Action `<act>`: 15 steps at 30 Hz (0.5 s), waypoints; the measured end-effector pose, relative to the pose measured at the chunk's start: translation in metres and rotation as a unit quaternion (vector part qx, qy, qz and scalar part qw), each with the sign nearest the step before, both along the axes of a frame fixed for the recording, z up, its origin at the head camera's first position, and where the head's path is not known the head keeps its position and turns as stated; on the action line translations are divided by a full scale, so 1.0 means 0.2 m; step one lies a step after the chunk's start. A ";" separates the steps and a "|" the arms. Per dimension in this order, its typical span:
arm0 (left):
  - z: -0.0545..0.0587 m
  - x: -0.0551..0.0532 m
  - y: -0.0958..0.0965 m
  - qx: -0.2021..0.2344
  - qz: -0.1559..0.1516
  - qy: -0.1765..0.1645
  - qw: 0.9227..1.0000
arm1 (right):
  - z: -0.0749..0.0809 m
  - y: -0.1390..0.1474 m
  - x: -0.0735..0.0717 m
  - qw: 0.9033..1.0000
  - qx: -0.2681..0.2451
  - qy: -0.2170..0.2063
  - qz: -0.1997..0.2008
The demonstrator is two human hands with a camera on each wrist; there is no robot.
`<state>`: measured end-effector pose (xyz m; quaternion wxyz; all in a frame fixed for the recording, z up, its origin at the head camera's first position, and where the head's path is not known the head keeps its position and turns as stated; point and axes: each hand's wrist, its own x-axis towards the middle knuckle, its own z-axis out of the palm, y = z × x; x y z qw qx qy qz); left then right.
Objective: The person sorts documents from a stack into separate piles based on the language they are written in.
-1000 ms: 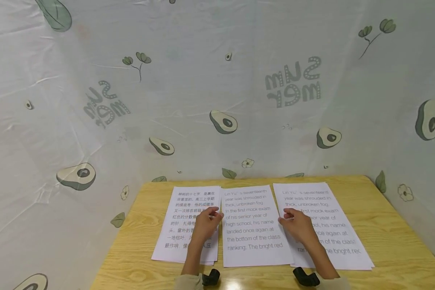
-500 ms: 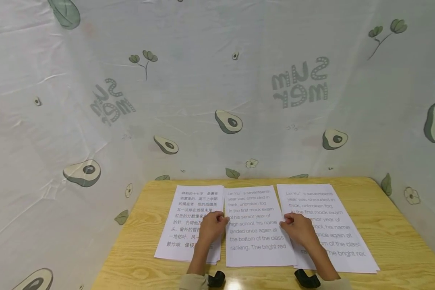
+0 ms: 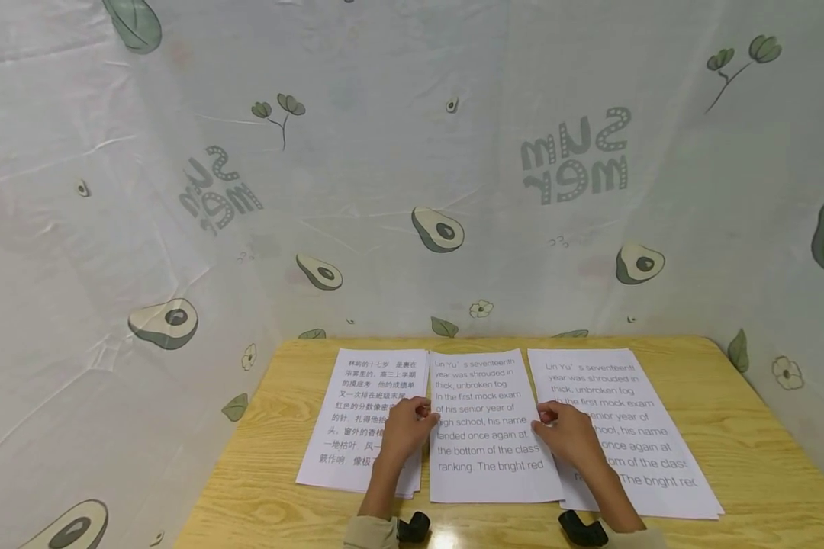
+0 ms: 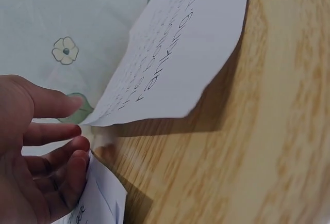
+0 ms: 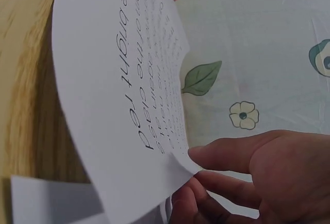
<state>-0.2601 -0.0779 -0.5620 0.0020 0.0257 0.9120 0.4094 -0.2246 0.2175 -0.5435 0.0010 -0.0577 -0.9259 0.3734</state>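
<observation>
A white sheet of paper (image 3: 494,488) with English print lies between my hands in the head view. At its left edge, my left hand (image 3: 407,431) pinches it between thumb and index finger. The opposite edge is pinched by my right hand (image 3: 568,435), thumb on top. In the left wrist view the printed sheet (image 4: 206,64) bows and stands clear of the wood, casting a shadow. The right wrist view shows the sheet (image 5: 87,79) curving up toward the thumb (image 5: 221,154). The other fingers of each hand curl beneath.
To the left, under my left hand, lies a stack of sheets (image 3: 323,457) with Chinese print. A stack of English sheets (image 3: 659,496) lies to the right, partly under my right hand. The wooden table (image 3: 247,488) meets a patterned curtain (image 3: 371,152) behind.
The head view has turned slightly left, so everything appears farther right. My left hand's fingertips have come in to the middle sheet's left edge. The right hand has barely moved.
</observation>
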 end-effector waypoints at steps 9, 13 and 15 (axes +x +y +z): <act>-0.02 0.00 0.00 0.028 -0.016 0.007 0.999 | 0.01 0.01 0.00 1.000 -0.022 0.000 -0.003; -0.01 0.00 0.00 0.036 -0.011 0.005 0.999 | 0.02 0.02 0.00 1.000 -0.030 0.009 -0.002; -0.01 0.00 0.00 0.040 -0.006 0.008 0.999 | 0.03 0.03 0.00 0.999 -0.037 0.011 0.001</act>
